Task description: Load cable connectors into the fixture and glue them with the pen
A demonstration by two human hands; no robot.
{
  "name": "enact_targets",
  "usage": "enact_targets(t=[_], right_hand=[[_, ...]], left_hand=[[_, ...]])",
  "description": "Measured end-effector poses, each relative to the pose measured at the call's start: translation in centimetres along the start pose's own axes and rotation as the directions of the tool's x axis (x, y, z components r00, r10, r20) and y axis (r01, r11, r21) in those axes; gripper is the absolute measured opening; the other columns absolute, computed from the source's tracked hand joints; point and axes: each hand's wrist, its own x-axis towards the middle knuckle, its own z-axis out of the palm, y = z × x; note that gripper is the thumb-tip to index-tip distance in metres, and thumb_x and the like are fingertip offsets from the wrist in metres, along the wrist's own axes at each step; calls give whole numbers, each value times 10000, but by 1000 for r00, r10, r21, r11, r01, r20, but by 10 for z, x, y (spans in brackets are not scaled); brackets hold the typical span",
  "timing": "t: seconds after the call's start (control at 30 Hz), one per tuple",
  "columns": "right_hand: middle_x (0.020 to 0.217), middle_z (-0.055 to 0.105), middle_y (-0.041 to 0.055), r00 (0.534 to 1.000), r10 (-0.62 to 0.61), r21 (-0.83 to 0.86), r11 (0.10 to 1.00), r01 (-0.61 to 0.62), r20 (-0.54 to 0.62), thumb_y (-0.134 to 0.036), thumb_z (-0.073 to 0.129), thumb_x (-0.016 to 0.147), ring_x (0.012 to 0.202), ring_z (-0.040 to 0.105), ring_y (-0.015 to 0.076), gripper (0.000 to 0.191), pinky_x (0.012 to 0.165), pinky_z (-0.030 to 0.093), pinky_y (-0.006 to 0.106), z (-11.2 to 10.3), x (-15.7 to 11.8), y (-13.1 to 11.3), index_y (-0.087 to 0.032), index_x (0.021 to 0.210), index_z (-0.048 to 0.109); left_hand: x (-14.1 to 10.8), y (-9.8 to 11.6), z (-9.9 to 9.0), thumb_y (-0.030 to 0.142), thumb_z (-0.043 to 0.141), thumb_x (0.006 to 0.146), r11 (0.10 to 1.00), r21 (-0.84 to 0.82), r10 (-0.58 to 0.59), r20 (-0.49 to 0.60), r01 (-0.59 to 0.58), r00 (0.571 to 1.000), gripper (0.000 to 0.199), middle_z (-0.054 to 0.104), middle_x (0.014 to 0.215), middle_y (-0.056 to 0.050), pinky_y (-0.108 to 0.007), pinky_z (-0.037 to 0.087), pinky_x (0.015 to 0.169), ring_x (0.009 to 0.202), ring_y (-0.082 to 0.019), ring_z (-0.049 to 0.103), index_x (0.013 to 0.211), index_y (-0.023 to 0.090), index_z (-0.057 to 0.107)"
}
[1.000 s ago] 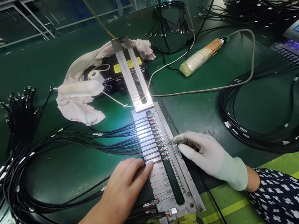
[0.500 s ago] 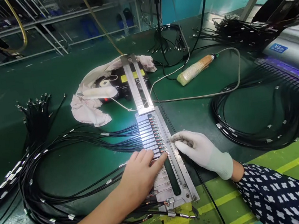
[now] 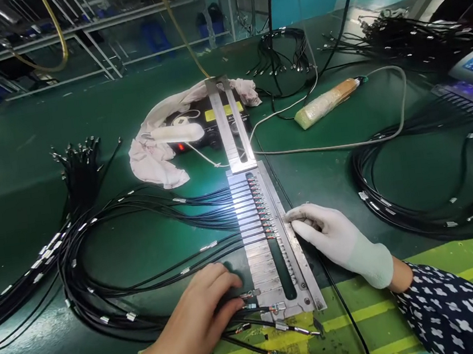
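- Jig (image 3: pixel 260 257): on the worktop (image 3: pixel 326 171), cable ends (image 3: pixel 259 204) in its slot
- Left of the jig: looped cables (image 3: pixel 68 272)
- Before it, left: left hand (image 3: pixel 208 301), beside loose connectors (image 3: pixel 277 307)
- At its right edge: right hand (image 3: pixel 334 239)
- Farther right: cable coil (image 3: pixel 415 229)
- Directly behind it: frame (image 3: pixel 224 127), across a control box (image 3: pixel 213 139)
- Behind it, left: cloth (image 3: pixel 160 169)
- Behind it, right: corded tool (image 3: pixel 328 102)

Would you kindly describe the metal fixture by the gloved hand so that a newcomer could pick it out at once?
On the green table, look for the white-gloved right hand. The metal fixture is the long, slotted plate right beside it, running away from the wearer. Unlike the metal frame just beyond, it carries a row of cable connectors along its far half.
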Motion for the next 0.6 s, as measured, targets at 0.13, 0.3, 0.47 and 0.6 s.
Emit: enact_targets(t=[0.13,0.3,0.47,0.6], right_hand=[[1014,682,1,1000,0,13,1000,0,20,-282,519,988,868,629,184,168,768,490,321,-1,-1,1,-253,1051,672],[977,681,-6,1000,-4,-12,1000,4,13,-270,520,985,822,620,177,168,745,480,318,-1,-1,0,-256,1051,673],[973,681,-11,1000,-8,-21,1000,8,12,-268,524,983,823,618,176,168,742,479,315,-2,0,-2,-260,1062,672],[1005,682,-5,1000,7,-17,1000,-6,22,-290,519,989,838,622,183,175,744,488,322,-2,-1,0,-264,1067,673]], left_hand=[[7,2,-1,224,428,992,1000,-2,16,22,-16,1000,169,579,927,-25,-284,432,775,887,-172,539,910,220,576],[-17,-15,-17,265,443,986,992,80,-94,-6,94,996,183,590,893,-18,-297,434,783,860,-176,552,872,215,578],[-41,-30,-28,334,481,969,975,146,-169,-10,169,986,188,606,890,-20,-289,459,758,840,-181,585,874,226,602],[-44,-21,-27,315,478,977,988,89,-121,-61,126,991,126,625,956,-25,-259,488,779,898,-173,596,980,241,580]])
